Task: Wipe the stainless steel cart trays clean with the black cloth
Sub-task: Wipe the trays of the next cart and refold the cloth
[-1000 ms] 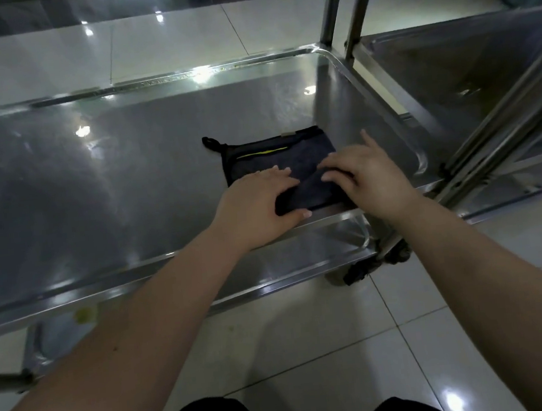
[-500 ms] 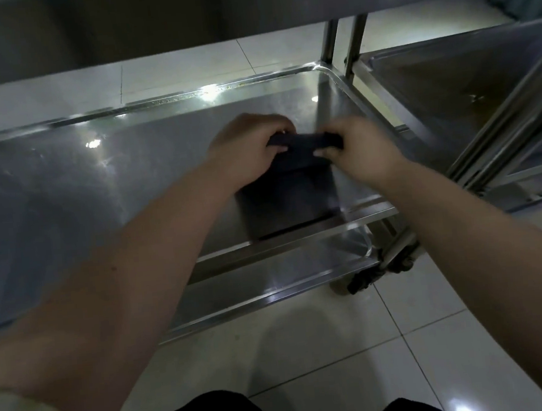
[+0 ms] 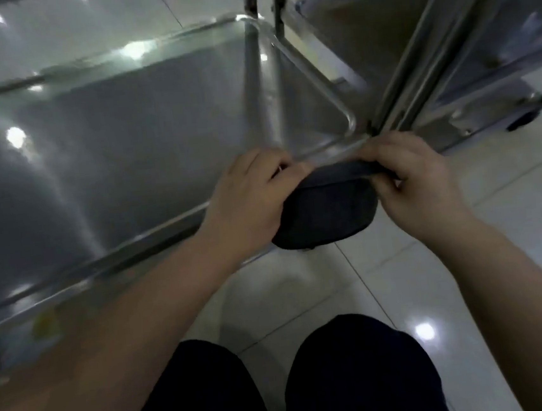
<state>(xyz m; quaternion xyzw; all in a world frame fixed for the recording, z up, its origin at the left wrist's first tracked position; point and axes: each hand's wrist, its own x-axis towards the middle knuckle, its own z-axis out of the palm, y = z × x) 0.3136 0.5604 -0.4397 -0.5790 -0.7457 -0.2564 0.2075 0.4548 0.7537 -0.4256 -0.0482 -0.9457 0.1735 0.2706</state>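
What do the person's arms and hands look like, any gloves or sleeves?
The left hand and right hand are bare: no gloves, rings or watch show. Both forearms are uncovered, with no sleeve in view. Dark trousers cover the legs.

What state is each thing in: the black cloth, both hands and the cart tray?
black cloth: folded, held up, hanging between both hands at the tray's near corner.
left hand: grips the cloth's left top edge.
right hand: pinches the cloth's right top edge.
cart tray: shiny, reflecting lights.
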